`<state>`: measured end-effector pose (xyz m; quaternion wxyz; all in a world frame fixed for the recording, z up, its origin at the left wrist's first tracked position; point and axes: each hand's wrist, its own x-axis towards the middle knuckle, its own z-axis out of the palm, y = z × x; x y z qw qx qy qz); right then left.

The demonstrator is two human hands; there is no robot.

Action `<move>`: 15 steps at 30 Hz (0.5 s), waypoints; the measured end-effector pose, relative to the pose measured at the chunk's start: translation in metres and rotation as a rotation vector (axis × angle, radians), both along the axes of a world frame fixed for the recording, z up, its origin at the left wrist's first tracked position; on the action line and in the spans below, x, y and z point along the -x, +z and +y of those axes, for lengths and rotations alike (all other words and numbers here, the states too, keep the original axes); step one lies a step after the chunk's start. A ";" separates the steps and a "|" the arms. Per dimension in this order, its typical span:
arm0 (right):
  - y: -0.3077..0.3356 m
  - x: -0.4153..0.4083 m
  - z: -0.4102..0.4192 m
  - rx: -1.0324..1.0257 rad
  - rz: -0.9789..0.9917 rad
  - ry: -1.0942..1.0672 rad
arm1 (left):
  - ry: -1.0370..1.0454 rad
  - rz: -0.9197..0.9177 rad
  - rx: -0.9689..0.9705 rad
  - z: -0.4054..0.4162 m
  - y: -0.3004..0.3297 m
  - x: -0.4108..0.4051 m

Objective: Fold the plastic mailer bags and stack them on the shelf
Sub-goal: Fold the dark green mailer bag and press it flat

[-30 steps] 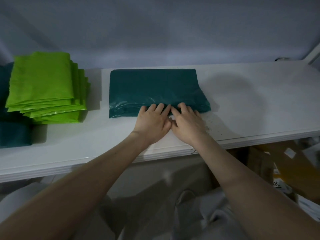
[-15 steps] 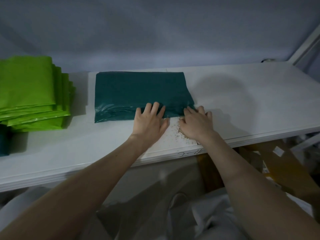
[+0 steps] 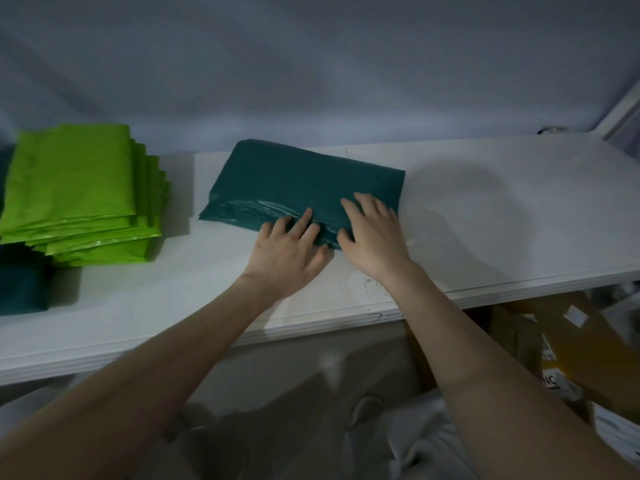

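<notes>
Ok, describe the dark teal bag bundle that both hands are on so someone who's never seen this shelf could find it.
On the white shelf, look near the middle, right of the lime green stack. The folded dark teal bundle lies there skewed, with the left hand and right hand flat on its near edge. Another teal pile sits at the far left, but untouched.

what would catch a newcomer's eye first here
Probably the bright green stack of folded mailers at the shelf's left end, vivid in the dim light. Next, the dark teal folded bag mid-shelf, lying askew, with the left hand and the right hand pressing flat on its near right corner.
</notes>
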<state>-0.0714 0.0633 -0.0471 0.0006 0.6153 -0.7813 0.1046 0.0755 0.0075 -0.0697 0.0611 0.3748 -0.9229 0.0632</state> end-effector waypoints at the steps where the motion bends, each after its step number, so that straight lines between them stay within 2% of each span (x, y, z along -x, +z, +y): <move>1: -0.001 -0.004 -0.002 -0.021 -0.011 0.028 | 0.011 0.009 -0.014 -0.002 0.000 -0.003; 8: -0.001 -0.034 -0.013 -0.097 -0.033 0.068 | 0.058 0.042 0.069 -0.012 0.004 -0.027; 11: 0.000 -0.049 -0.017 -0.043 0.013 0.118 | 0.110 0.016 0.005 -0.020 0.009 -0.043; 15: 0.005 -0.053 -0.024 0.089 -0.036 0.129 | 0.155 0.055 -0.023 -0.029 0.015 -0.062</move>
